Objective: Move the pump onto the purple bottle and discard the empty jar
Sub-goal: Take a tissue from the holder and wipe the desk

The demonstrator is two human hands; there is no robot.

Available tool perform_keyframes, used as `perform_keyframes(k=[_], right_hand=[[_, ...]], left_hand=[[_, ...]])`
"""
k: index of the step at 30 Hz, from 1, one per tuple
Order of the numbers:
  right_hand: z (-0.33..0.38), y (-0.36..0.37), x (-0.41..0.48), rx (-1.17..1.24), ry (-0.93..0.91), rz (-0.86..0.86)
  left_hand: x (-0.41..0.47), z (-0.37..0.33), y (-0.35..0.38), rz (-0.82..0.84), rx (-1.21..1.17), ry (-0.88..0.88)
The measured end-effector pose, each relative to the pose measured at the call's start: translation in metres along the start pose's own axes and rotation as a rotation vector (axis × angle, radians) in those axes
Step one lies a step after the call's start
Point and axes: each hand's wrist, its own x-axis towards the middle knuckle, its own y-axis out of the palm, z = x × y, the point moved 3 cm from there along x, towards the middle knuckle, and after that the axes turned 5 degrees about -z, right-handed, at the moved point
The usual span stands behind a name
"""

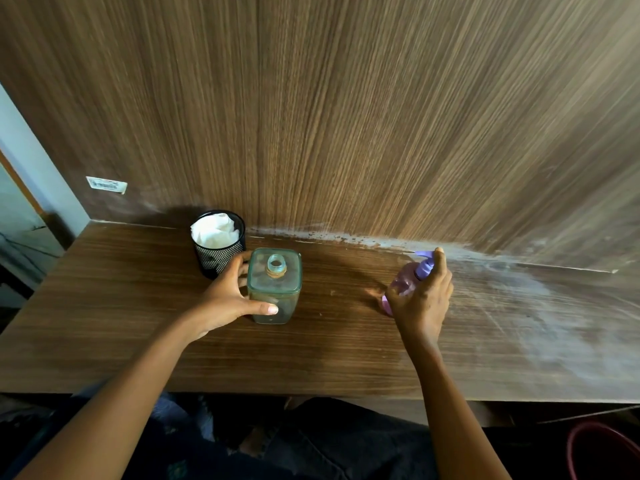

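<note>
Inspector: Head view, left grip (227, 294)?
Clerk: Clamped round the glass jar (275, 289), neck open, upright on the table (104, 323), just beside a mesh cup (221, 259) holding white tissue.
Inspector: Right grip (420, 303)?
Clerk: Wrapped round the purple bottle (401, 284), forefinger on its fitted pump (425, 266); bottle right of the jar, well apart.
</note>
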Motion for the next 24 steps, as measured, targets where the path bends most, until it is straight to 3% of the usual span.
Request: perform_keyframes(k=[10,15,19,24], right_hand=[[0.002,-0.002,-0.003,0.010,0.010,0.009],[0.000,-0.008,-0.002,0.132,0.022,-0.004],[-0.008,-0.008,-0.001,0.195,0.249,-0.079],[-0.023,-0.002,-0.002,0.363,0.525,-0.009]], left_hand=[[0.000,-0.001,0.001,-0.011,-0.014,-0.007],[-0.001,-0.001,0.000,-0.006,-0.017,-0.008],[0.000,0.000,0.001,0.003,-0.023,-0.012],[0.003,0.003,0.000,0.012,-0.046,-0.011]])
